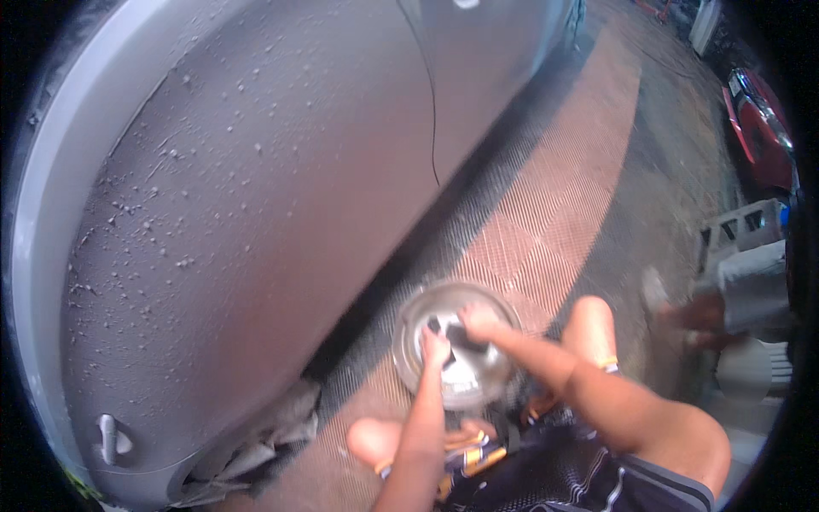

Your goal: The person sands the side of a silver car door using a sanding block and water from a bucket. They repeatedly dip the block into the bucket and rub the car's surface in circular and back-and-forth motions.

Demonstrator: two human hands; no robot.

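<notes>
Dark shorts [546, 474]; basin [465, 388] beside grey vehicle [333, 196]; left hand [436, 347], right hand [479, 323]: cannot tell grip.

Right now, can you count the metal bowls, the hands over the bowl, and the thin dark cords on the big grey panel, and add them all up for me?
Metal bowl: 1
Hands over the bowl: 2, the left hand and the right hand
Thin dark cord on the grey panel: 1
Total: 4

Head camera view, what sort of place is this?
Probably a garage or vehicle workshop: a grey vehicle panel with a door handle, ribbed floor tiles, and what looks like a red vehicle at the right.
</notes>
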